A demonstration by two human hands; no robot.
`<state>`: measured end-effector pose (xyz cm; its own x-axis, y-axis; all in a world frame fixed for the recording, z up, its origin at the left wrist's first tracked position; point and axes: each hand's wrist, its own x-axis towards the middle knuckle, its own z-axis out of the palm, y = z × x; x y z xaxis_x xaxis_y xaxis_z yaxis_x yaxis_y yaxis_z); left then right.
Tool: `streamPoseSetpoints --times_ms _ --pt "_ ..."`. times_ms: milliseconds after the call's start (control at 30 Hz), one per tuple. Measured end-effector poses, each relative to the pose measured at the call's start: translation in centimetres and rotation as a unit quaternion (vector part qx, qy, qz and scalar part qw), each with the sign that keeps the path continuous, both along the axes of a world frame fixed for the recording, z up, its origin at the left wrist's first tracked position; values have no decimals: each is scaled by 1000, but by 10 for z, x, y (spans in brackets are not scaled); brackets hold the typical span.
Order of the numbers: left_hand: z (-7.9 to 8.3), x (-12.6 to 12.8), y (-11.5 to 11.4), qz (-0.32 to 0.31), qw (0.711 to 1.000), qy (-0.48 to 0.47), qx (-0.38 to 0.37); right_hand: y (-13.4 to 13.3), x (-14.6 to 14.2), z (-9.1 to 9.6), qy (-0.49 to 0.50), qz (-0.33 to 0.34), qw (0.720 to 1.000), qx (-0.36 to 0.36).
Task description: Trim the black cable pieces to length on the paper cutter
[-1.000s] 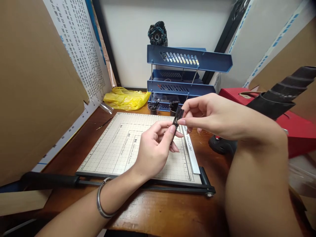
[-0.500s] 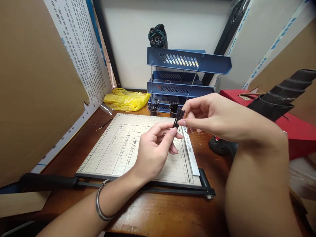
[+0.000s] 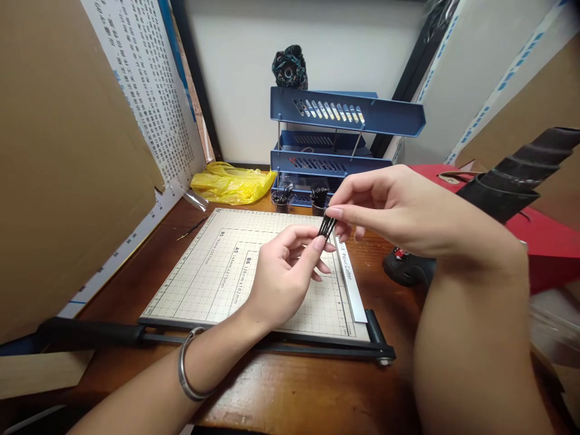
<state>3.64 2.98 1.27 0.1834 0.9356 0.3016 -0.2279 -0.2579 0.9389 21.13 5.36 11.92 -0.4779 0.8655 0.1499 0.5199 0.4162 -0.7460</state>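
My left hand [image 3: 285, 272] is closed in a pinch on the lower end of a small bundle of thin black sticks [image 3: 327, 226]. My right hand [image 3: 392, 202] grips their upper ends between thumb and fingertips. The bundle tilts slightly to the right, and its strands fan apart a little between the two hands. Both hands are above the paper cutter [image 3: 190, 290], whose cream board bears a printed grid and size marks. Just behind the bundle stand two small cups, a left cup [image 3: 281, 206] and a right cup [image 3: 317, 210], packed with similar thin black pieces.
Blue stacked trays [image 3: 335, 160] rise at the back, beside a crumpled yellow bag [image 3: 233, 183]. The cutter's black handle [image 3: 95, 331] lies along the front left. On the right are a red case [image 3: 548, 241], a ridged black tube [image 3: 512, 181] and a black tool [image 3: 405, 269].
My right hand has risen slightly, and its thumb has moved up to the top of the bundle. The black strands now spread more openly below it. My left hand is almost unmoved.
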Motion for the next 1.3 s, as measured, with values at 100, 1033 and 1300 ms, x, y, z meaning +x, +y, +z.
streamPoseSetpoints --times_ms 100,1033,1300 --pt "2 -1 0 -10 1000 1 -8 -1 -3 1 6 5 1000 -14" --pt "6 0 0 3 997 -79 15 -2 -4 6 -68 68 995 12" --pt "6 -1 -2 -1 997 -75 24 -2 -4 6 -66 81 994 24"
